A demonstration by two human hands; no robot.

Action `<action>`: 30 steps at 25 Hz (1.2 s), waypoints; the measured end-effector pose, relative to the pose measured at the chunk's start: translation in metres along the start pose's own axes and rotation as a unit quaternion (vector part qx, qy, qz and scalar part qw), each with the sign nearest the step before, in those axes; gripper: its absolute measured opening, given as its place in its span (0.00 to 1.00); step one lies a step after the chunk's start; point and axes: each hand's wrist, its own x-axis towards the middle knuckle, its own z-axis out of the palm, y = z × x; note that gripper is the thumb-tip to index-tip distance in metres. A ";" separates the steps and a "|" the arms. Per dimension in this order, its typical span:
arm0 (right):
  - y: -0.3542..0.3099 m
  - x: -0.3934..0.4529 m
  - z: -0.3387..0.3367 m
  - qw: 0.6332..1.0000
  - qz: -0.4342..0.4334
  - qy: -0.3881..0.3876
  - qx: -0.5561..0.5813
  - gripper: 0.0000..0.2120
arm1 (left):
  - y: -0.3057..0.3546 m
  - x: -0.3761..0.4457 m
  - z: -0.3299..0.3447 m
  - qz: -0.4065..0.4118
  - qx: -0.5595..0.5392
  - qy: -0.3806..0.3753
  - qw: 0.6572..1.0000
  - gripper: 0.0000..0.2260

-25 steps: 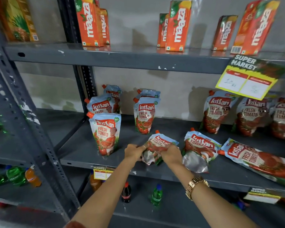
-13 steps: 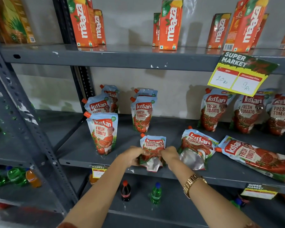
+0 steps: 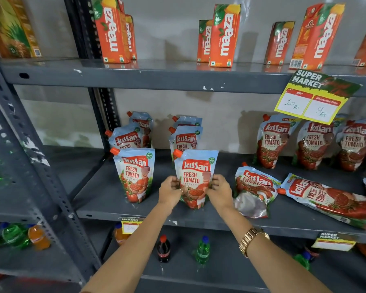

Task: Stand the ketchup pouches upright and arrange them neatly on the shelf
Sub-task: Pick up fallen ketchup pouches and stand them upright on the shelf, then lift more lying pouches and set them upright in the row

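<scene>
A Kissan ketchup pouch (image 3: 195,172) stands upright near the front of the grey middle shelf (image 3: 106,195). My left hand (image 3: 170,191) grips its left edge and my right hand (image 3: 220,190) grips its right edge. To its left stands another upright pouch (image 3: 135,174), with more upright pouches (image 3: 128,137) in rows behind both. On the right, one pouch (image 3: 255,189) slumps with its base toward me, and another pouch (image 3: 330,197) lies flat. Three upright pouches (image 3: 314,142) line the back right.
Orange Maaza juice cartons (image 3: 223,34) stand on the upper shelf. A yellow price tag (image 3: 313,100) hangs from that shelf's edge. Small soda bottles (image 3: 163,248) sit on the lower shelf. A perforated grey upright (image 3: 40,176) rises at the left.
The pouch in my hands went from lying tilted on the shelf to standing upright, in front of the second row. Both hands rose with it and now hold its sides.
</scene>
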 end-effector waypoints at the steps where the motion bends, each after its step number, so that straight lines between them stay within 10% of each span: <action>1: 0.000 -0.001 -0.003 0.999 -0.011 0.030 0.002 0.14 | -0.001 -0.005 0.001 0.013 0.003 0.018 1.000 0.11; 6: -0.007 -0.003 -0.039 0.965 -0.106 0.238 -0.005 0.13 | -0.002 -0.029 0.013 0.164 0.034 0.128 0.977 0.09; 12: 0.008 0.004 -0.090 0.947 -0.017 0.320 -0.016 0.11 | 0.012 -0.043 0.057 0.199 0.028 0.047 0.979 0.04; 19: 0.047 0.010 -0.124 0.960 0.147 0.234 -0.055 0.13 | 0.022 -0.044 0.126 0.117 0.081 -0.059 0.988 0.14; 26: 0.086 0.033 -0.137 0.960 0.259 0.086 0.071 0.12 | 0.034 -0.026 0.153 -0.158 -0.047 -0.103 0.981 0.24; 30: 0.096 0.059 -0.143 0.951 0.284 0.049 0.111 0.18 | 0.043 -0.026 0.144 -0.213 -0.050 -0.175 0.960 0.15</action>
